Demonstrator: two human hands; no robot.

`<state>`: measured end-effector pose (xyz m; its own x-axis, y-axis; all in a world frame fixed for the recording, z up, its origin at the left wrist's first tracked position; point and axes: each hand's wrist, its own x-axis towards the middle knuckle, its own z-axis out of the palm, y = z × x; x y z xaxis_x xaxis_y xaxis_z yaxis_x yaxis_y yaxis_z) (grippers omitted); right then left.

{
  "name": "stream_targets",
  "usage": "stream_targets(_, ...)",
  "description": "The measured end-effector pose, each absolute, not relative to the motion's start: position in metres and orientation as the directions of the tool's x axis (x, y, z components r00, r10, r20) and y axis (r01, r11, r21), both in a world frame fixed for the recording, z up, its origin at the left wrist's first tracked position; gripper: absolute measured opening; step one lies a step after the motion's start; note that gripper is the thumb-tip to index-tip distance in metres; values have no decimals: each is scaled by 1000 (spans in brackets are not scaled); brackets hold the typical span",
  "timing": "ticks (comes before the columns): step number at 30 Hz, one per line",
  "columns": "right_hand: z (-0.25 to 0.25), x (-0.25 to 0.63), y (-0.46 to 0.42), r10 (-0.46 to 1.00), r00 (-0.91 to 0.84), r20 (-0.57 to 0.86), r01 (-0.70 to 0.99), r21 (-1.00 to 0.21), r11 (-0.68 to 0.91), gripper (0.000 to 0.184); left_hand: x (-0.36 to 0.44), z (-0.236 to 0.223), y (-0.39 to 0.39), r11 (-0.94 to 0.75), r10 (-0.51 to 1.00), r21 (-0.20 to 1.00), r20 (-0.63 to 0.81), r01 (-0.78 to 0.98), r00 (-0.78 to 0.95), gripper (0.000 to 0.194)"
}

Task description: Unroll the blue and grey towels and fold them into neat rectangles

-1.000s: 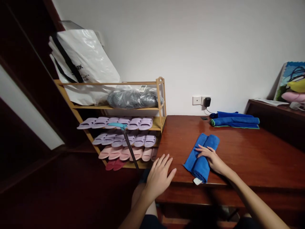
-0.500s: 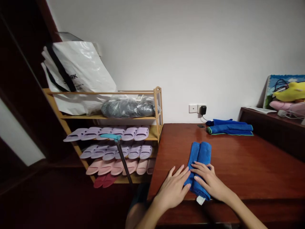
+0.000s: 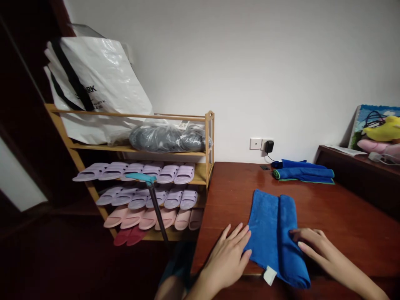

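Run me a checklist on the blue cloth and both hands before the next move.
1. Left hand at the left edge of the blue cloth: ok.
2. Right hand at the rolled part: ok.
3. Right hand's grip firm: cannot tell.
4. Cloth flat throughout: not ok, right side rolled.
5. Cloth wholly on the table: not ok, near end overhangs the front edge.
6. Bundled cloths behind apart from it: ok.

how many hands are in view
2. The left hand is at the left edge of the front blue cloth; the right hand is at that cloth's rolled part, on the right. Neither is hidden.
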<state>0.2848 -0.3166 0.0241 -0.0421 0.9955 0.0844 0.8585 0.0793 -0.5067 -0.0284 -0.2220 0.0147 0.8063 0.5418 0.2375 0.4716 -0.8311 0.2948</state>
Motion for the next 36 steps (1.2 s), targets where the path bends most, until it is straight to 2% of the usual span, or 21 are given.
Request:
stream_targets(3,18,294,-324,992,40,118,855,-517,28,39,-28,15,-223,-838,537,276,268,471,800,47)
stream_targets(6,19,276,-322,980,64,188,880,-473,33,42,-26,16,-224,-853,518,251,298,457,802,54)
stream_targets(8,20,256,-318,987,-12,163,898,-432,82,47,-25,16,-223,-868,493,232,291,440,820,52)
stream_targets(11,18,232,-310,989,-145,38,911,-385,149,53,-25,16,-223,-871,486,229,259,435,835,45)
stream_targets(16,18,230,-310,982,-189,-15,894,-416,165,54,-31,21,-236,-850,516,253,227,462,826,46)
stream_targets(21,26,237,-312,954,-296,-41,856,-454,247,54,-43,19,-263,-880,470,227,281,418,837,67)
stream_targets(22,28,237,-310,946,-320,-46,847,-461,264,54,-43,18,-267,-882,469,217,302,419,830,65)
stream_targets(26,32,236,-300,926,-375,-49,803,-517,298,55,-40,14,-272,-860,510,236,410,452,756,35)
stream_targets(30,47,218,-289,954,-296,55,770,-577,272,52,-32,14,-270,-779,626,304,445,549,641,38)
stream_targets(33,59,187,-277,987,-140,82,874,-459,162,48,-26,15,-268,-753,656,327,432,571,619,27)
stream_targets(36,62,156,-261,996,-78,-39,943,-328,62,50,-22,15,-267,-782,623,350,452,515,639,22)
